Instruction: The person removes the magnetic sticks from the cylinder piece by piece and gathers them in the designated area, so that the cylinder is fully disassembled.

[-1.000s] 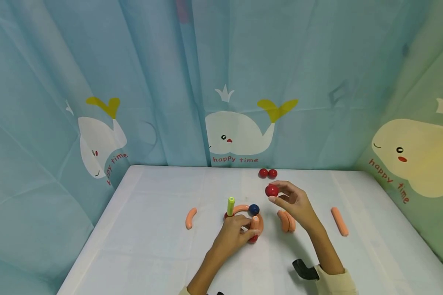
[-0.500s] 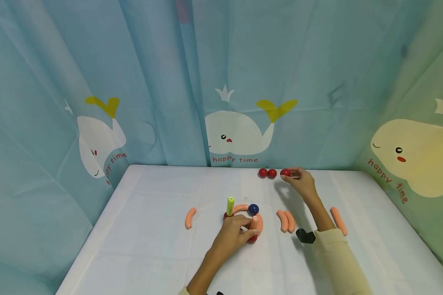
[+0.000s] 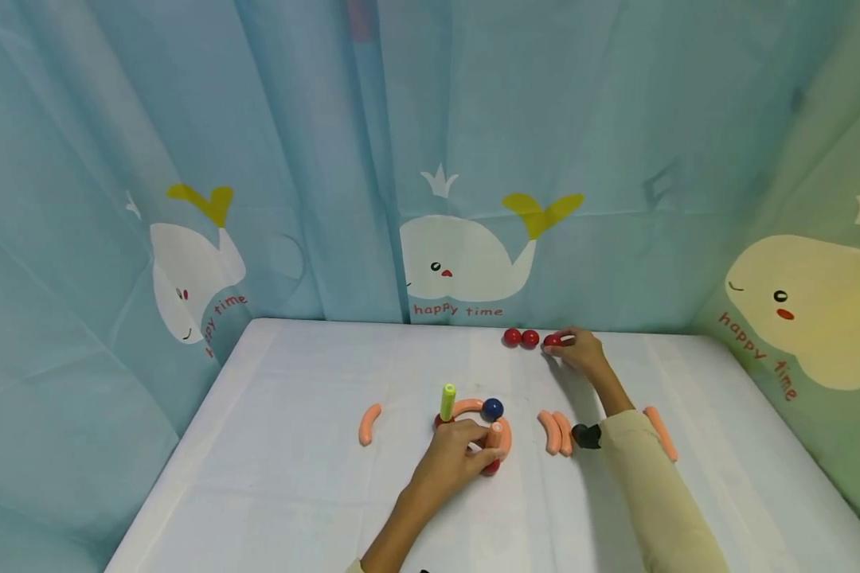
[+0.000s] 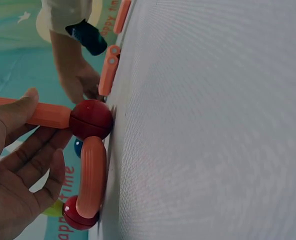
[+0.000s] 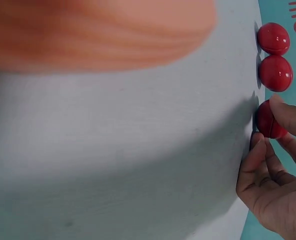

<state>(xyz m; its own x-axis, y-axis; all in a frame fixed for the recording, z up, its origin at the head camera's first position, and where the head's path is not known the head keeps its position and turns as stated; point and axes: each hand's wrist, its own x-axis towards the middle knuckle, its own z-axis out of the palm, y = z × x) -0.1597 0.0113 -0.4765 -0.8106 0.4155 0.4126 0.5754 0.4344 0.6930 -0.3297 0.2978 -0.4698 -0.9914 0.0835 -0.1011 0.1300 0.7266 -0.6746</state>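
With thumb and fingers my left hand (image 3: pixel 455 458) pinches an upright orange rod (image 4: pixel 50 115) that stands on a red ball (image 4: pixel 91 120). That ball belongs to a ring of curved orange rods (image 4: pixel 92 175) and balls, with a dark blue ball (image 3: pixel 492 409) at its far side. A lime-green rod (image 3: pixel 447 402) rises from another red ball at the ring's left. Near the table's far edge, my right hand (image 3: pixel 582 352) pinches a loose red ball (image 5: pixel 269 120) between thumb and fingers, low at the tabletop. A small gap separates it from two touching red balls (image 5: pixel 275 73).
Two curved orange rods (image 3: pixel 555 433) lie side by side right of the ring. A straight orange rod (image 3: pixel 661 434) lies farther right, partly behind the right sleeve (image 3: pixel 652 485). One curved orange rod (image 3: pixel 369 424) is at left. A whale-print curtain (image 3: pixel 330 159) borders the white table (image 3: pixel 272 493).
My right hand has carried the red ball from above the table to the far edge, right of the two red balls, and lowered it. My left hand keeps its place on the rod.
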